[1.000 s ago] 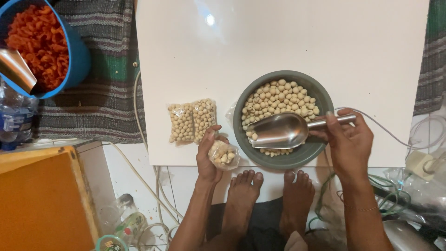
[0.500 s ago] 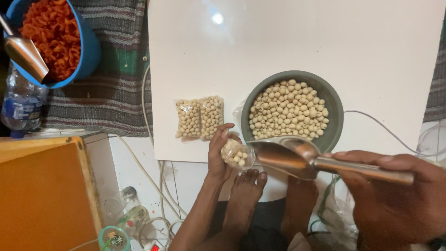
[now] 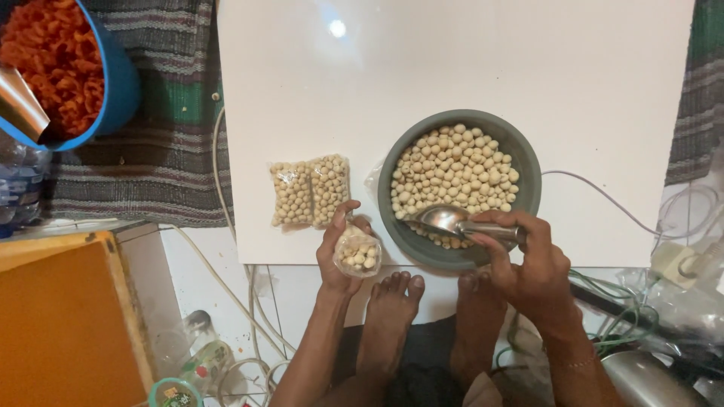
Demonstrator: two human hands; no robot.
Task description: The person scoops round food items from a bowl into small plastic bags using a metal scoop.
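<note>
Head cam looks straight down at a white board point(image 3: 452, 75) on the floor. The left hand point(image 3: 339, 252) is curled around a small clear bag point(image 3: 357, 252), partly filled with pale round nuts, held at the board's near edge just left of the grey bowl point(image 3: 528, 162). The right hand point(image 3: 528, 264) is closed around the handle of a metal scoop point(image 3: 445, 220), whose mouth sits in the nuts point(image 3: 452, 166) at the near side of the bowl. Two filled bags point(image 3: 309, 190) lie side by side on the board, just left of the bowl. A blue tub point(image 3: 121, 83) of orange snacks sits far left on a striped mat point(image 3: 166, 151). Bare feet point(image 3: 392, 301) rest below the board.
</note>
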